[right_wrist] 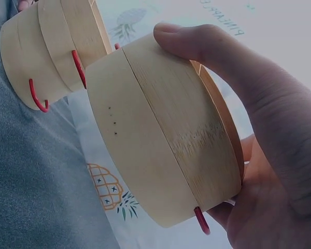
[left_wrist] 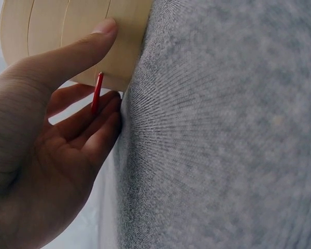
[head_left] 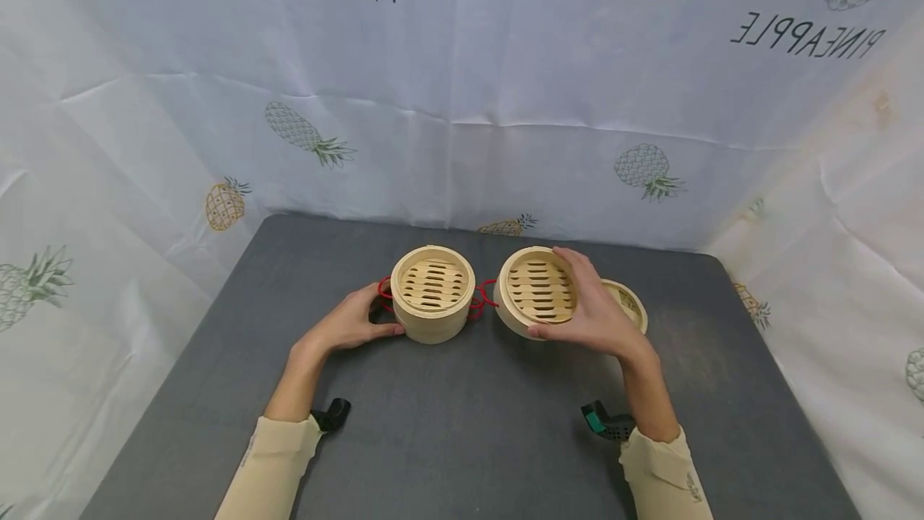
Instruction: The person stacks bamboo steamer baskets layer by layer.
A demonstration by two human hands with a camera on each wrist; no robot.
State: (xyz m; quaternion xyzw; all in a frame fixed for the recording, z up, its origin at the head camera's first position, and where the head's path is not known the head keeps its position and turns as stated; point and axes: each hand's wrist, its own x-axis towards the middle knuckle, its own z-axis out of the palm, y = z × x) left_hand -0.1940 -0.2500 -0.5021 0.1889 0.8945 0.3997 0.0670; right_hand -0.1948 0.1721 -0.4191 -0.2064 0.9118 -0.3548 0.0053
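A small round bamboo steamer stack [head_left: 431, 326] with a slatted top and red side handles stands on the dark table. My left hand [head_left: 355, 319] grips its left side, thumb on the near wall and fingers around the red handle [left_wrist: 97, 93] in the left wrist view. To its right, my right hand [head_left: 593, 307] holds a second bamboo steamer [head_left: 537, 286], thumb at the near rim and fingers over the far side. This one is tilted and raised over the table, its red handle [head_left: 488, 293] close to the stack's handle.
Behind my right hand lies a third round bamboo piece [head_left: 630, 305], partly hidden by the hand. The dark grey table [head_left: 462, 424] runs back to a white cloth [head_left: 447, 167] printed with pineapples. Black wrist devices [head_left: 332, 414] sit on both forearms.
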